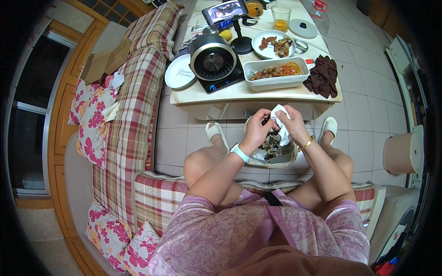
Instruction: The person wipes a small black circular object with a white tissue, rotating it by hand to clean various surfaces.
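Above a lined waste bin point(290, 157), my left hand point(257, 127) grips a strand of dark round beads point(273, 133). My right hand point(293, 123) pinches a white tissue point(284, 132) against the beads, and the fingertips of both hands nearly meet. Crumpled scraps lie in the bin below. On the table edge beyond my hands stands a white rectangular tray point(276, 84) holding round brown beads and other strung beads. A dark brown cloth point(323, 76) lies to its right.
The low table point(203, 98) also bears a black round appliance point(213, 57), a phone on a stand point(225, 12), a plate of food scraps point(257, 43), scissors point(301, 47) and a glass point(281, 17). A plaid-covered sofa point(127, 127) runs along the left. A beige stool-like bin point(400, 153) stands at right.
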Action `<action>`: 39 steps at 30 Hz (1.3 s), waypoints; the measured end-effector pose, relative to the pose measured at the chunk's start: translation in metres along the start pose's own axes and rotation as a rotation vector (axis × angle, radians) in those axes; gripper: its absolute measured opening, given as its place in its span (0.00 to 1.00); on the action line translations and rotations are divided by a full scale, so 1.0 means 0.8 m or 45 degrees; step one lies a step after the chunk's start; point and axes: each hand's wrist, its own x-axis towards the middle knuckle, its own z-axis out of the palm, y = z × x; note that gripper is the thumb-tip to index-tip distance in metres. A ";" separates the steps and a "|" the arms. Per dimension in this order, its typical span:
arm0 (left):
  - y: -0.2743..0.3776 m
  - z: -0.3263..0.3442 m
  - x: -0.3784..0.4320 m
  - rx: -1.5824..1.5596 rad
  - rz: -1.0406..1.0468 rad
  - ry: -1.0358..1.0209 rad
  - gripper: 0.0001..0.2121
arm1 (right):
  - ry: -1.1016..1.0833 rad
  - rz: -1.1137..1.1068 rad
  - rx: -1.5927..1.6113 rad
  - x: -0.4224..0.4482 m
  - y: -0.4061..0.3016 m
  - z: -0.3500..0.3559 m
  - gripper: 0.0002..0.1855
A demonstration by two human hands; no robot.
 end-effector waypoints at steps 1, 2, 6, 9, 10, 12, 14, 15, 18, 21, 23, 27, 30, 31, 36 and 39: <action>-0.002 -0.001 0.001 0.001 -0.009 0.037 0.07 | 0.002 -0.029 -0.016 0.000 0.000 0.001 0.07; -0.005 -0.002 0.002 0.003 -0.018 0.074 0.06 | -0.010 -0.035 -0.031 0.000 -0.001 0.001 0.07; -0.003 -0.003 0.002 0.035 0.090 0.226 0.06 | -0.067 -0.052 -0.126 -0.004 -0.008 0.005 0.10; -0.015 -0.009 0.007 0.235 0.305 0.279 0.05 | -0.071 -0.052 -0.191 -0.004 -0.007 0.006 0.11; -0.013 -0.008 0.007 0.179 0.262 0.271 0.05 | -0.061 -0.050 -0.207 -0.003 -0.005 0.005 0.11; -0.006 -0.004 0.003 0.066 0.177 0.257 0.05 | -0.032 -0.026 -0.172 -0.002 -0.002 0.003 0.10; -0.003 -0.001 0.001 -0.048 0.089 0.208 0.05 | -0.012 -0.025 -0.115 -0.001 0.000 0.002 0.10; -0.002 0.000 0.001 -0.104 0.046 0.185 0.05 | -0.008 -0.035 -0.074 0.000 0.000 0.002 0.10; -0.009 0.000 0.002 0.023 0.060 0.175 0.05 | 0.032 -0.066 -0.091 0.001 0.001 0.001 0.10; -0.008 0.001 0.000 0.163 0.122 0.099 0.06 | 0.054 -0.101 -0.143 0.004 0.007 -0.003 0.09; -0.008 0.000 0.000 0.209 0.138 0.101 0.06 | 0.050 -0.100 -0.142 0.004 0.009 -0.004 0.09; -0.012 -0.004 0.000 0.272 0.123 0.117 0.05 | 0.041 -0.069 -0.153 0.003 0.006 -0.001 0.10; -0.010 -0.003 0.000 0.371 0.172 0.154 0.05 | 0.059 -0.071 -0.218 0.004 0.009 -0.004 0.10; -0.011 -0.002 0.000 0.332 0.163 0.174 0.06 | 0.067 -0.073 -0.242 0.005 0.010 -0.005 0.10; -0.004 -0.001 0.000 0.346 0.209 0.208 0.06 | 0.146 -0.137 -0.409 0.005 0.003 -0.010 0.09; -0.008 0.001 0.000 0.202 0.171 0.181 0.05 | 0.298 -0.273 -0.637 0.006 -0.006 -0.015 0.07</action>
